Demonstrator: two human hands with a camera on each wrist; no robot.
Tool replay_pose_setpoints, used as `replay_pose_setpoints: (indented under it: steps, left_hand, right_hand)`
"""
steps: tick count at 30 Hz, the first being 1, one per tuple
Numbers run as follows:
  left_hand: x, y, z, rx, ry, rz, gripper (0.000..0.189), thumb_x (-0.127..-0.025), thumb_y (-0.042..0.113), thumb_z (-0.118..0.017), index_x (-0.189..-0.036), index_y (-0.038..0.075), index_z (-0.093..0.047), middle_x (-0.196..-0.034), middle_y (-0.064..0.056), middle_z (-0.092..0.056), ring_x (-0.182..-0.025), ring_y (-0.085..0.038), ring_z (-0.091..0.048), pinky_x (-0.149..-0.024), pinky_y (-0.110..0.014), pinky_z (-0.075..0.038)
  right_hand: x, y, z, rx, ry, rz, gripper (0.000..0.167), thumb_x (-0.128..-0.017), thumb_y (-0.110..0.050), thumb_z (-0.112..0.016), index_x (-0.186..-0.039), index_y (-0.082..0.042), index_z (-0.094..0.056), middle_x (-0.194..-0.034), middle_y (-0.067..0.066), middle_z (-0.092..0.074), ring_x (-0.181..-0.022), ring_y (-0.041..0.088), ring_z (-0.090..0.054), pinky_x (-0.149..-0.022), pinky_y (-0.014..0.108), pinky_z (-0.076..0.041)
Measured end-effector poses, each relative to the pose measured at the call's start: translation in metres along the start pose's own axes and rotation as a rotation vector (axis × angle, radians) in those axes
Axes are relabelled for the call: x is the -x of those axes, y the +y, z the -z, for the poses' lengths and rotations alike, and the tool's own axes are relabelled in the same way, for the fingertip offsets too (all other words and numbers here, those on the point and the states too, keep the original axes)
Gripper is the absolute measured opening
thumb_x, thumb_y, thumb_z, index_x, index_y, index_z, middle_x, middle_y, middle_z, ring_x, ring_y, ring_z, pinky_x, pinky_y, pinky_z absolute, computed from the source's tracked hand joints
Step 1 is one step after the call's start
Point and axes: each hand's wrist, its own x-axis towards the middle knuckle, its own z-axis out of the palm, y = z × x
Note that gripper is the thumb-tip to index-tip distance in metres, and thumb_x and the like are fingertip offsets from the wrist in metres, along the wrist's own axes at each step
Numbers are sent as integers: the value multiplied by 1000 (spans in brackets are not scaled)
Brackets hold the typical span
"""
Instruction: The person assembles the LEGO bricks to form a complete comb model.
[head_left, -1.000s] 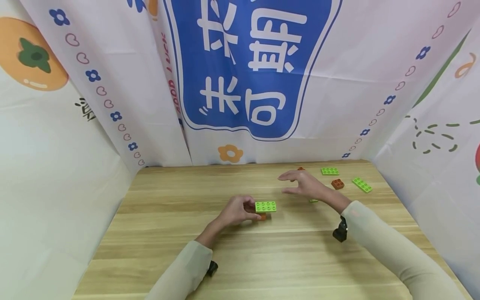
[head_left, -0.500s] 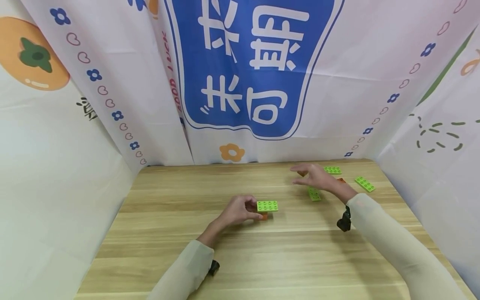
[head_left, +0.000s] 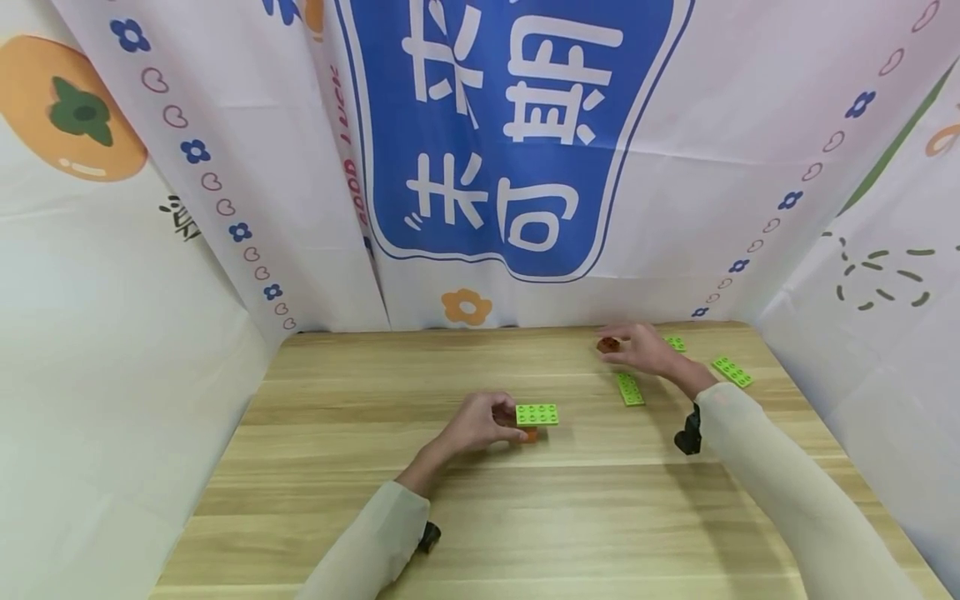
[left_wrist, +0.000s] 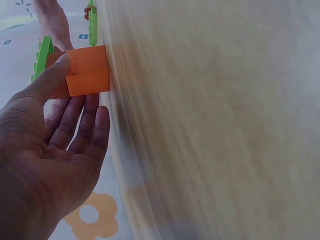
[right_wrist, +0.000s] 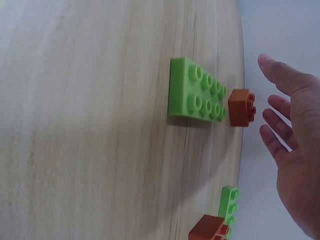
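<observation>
Near the table's middle, my left hand (head_left: 474,425) holds a small stack of toy building bricks by its side. Its top is a light-green brick (head_left: 537,414) with two rows of studs; orange bricks (left_wrist: 87,75) lie below. The left wrist view shows the thumb against the orange part, with fingers behind and beneath. Toward the back right, my right hand (head_left: 641,348) hovers over a small reddish-orange brick (head_left: 608,345). In the right wrist view, thumb and fingers are spread, apart from that orange brick (right_wrist: 239,107). A loose green brick (head_left: 630,389) lies just nearer on the table.
Two more green bricks lie at the back right, one partly behind the right hand (head_left: 677,343) and one farther right (head_left: 732,372). Another reddish-orange brick (right_wrist: 207,229) shows low in the right wrist view. Printed cloth (head_left: 330,292) walls in the wooden table (head_left: 360,367).
My right hand has moved right and toward the back, arriving over the small reddish-orange brick and uncovering the nearer green brick. The left hand keeps its hold on the stack, almost still.
</observation>
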Motion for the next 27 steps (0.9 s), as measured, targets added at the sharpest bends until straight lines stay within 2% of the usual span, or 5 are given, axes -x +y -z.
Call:
replay_pose_setpoints:
  steps: [9, 20, 27]
  left_hand:
    - [0, 2, 0, 5, -3, 6, 31, -82, 14, -94, -102, 4, -72, -98, -4, -75, -85, -9, -68, -74, -23, -58]
    - [0, 0, -2, 4, -14, 16, 30, -82, 14, -93, -102, 6, -72, -97, 0, -75, -85, -8, -68, -75, -23, -58]
    - [0, 0, 0, -10, -9, 16, 30, -83, 16, -93, -102, 8, -72, -97, 1, -74, -85, -7, -67, -74, -22, -57]
  right_hand:
    - [0, 11, -2, -66, -12, -73, 56, -90, -11, -86, -137, 9, -64, -137, 32, -64, -121, 48, -66, -96, 58, -57]
    - [2, 22, -8, -114, -45, -159, 61, -92, -9, -84, -145, 7, -58, -129, 31, -67, -116, 45, -67, -97, 57, -57]
    - [0, 27, -11, -123, -37, -170, 63, -92, -12, -85, -146, 7, -57, -128, 30, -68, -110, 40, -68, -91, 51, -59]
